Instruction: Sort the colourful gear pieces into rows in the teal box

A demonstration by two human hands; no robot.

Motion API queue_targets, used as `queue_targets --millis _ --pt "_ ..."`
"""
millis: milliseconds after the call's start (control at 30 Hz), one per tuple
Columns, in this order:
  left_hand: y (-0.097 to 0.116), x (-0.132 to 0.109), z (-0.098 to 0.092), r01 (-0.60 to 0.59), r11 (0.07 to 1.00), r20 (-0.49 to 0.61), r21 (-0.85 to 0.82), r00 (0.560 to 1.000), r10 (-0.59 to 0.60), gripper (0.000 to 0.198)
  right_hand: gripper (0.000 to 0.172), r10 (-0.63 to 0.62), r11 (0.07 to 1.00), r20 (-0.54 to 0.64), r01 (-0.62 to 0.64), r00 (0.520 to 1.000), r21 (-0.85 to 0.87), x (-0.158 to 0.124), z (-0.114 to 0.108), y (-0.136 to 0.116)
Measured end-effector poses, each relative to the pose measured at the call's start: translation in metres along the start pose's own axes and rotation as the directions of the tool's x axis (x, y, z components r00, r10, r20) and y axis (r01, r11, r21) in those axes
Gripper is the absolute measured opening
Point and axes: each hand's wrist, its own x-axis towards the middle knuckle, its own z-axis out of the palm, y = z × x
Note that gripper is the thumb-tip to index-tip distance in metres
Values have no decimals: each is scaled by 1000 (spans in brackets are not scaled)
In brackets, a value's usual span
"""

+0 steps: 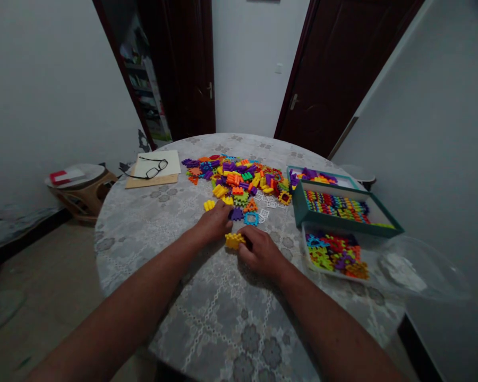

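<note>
My right hand [259, 250] is closed on a yellow toothed building block [235, 241], held just above the near part of the table. Left of it, my left hand [215, 222] has its fingers curled at the front edge of the pile; whatever they hold is hidden. A yellow block [228, 201] shows just beyond those fingers, and another yellow block [209, 205] lies to their left. Close by on the right are a purple toothed piece [236, 214], a light-blue square frame [251, 218] and an orange triangle piece [250, 206].
A big pile of coloured blocks [235, 178] covers the middle of the round table [143, 228]. On the right stand a green box [344, 225] of sorted pieces and a clear plastic tub [308, 260] of loose ones. Eyeglasses [152, 172] lie on papers at the left.
</note>
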Motion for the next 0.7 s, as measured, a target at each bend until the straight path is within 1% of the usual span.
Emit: queue_targets --millis 67,133,300,400,500,600,700 --pt "-4 2 1 -2 1000 -14 -11 1000 2 49 15 15 1000 3 -15 1000 -3 0 1 2" --pt "-7 4 2 -27 1000 -3 -11 1000 27 45 16 18 1000 7 -18 1000 -11 0 2 3" --pt "-10 7 2 -89 995 30 51 996 87 37 15 23 999 -25 -24 999 -36 -1 2 2" --pt "-13 4 -7 -121 992 59 35 991 119 31 17 55 997 -83 -58 995 -41 -1 2 4" --pt "-18 2 -21 -122 993 75 -3 990 122 30 21 67 996 -126 -74 990 -49 -1 2 8" --pt "-21 -2 -33 -86 996 103 1 991 86 26 23 55 996 -138 -64 989 -64 -1 4 9" --pt "-19 -10 -39 -84 996 152 6 985 82 19 26 32 995 -132 -44 991 -87 -1 5 8"
